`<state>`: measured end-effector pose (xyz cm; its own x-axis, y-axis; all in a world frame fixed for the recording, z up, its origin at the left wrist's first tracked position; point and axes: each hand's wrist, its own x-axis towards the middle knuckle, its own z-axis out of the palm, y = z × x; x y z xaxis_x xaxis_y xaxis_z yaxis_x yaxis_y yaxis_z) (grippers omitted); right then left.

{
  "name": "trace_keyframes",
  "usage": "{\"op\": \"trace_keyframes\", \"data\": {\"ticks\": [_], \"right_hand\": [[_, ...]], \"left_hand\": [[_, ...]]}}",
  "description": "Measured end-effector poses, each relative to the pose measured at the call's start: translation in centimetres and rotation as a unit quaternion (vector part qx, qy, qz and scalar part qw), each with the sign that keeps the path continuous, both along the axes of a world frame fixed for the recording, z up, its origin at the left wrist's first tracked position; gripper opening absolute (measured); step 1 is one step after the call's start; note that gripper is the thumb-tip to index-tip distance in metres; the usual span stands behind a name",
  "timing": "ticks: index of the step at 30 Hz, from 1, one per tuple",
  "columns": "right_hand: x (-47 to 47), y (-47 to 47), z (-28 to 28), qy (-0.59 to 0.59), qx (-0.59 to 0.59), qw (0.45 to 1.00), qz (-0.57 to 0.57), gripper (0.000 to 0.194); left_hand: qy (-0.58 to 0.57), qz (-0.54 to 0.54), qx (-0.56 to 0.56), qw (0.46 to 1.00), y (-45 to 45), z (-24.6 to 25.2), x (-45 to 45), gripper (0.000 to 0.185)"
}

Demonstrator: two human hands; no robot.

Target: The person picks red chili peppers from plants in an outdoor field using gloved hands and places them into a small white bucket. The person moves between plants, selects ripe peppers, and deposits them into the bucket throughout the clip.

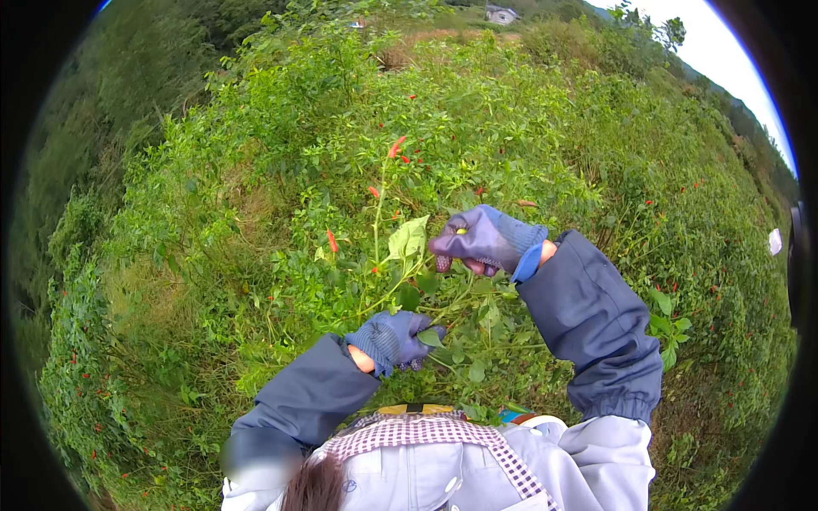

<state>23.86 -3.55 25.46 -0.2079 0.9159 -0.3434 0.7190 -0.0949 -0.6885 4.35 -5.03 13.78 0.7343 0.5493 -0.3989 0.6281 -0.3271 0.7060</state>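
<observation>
My left hand (404, 340), in a purple-grey knit-cuffed work glove, is closed around the green stems of a chili pepper plant, low in front of my body. A leaf lies over its fingers. My right hand (478, 241), gloved alike, is curled above and to the right, beside a large pale leaf (409, 238). Something small and yellow-green shows at its fingers; what lies inside the curl is hidden. Left of the hands an upright stem (378, 217) bears red chili peppers at its top (396, 147), and another red chili (331, 241) hangs farther left.
Dense chili plants with scattered red peppers surround me. Dry grass (147, 287) shows at the left. A checked strap (415, 432) and a yellow rim (415, 408) are at my waist, near a partly hidden colourful object (516, 415). A small building (501, 15) stands far off.
</observation>
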Motion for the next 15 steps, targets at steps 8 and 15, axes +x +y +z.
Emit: {"op": "trace_keyframes", "data": {"ticks": [8,15], "right_hand": [[0.2,-1.0,-2.2,0.494,-0.122,0.845,-0.163,0.035],[0.8,-1.7,-3.5,-0.233,0.163,0.957,-0.064,0.037]], "left_hand": [[-0.029,-0.007,-0.013,0.999,0.3,0.2,0.6,0.043],[-0.026,0.001,0.023,0.999,0.6,-1.3,0.5,0.042]]}}
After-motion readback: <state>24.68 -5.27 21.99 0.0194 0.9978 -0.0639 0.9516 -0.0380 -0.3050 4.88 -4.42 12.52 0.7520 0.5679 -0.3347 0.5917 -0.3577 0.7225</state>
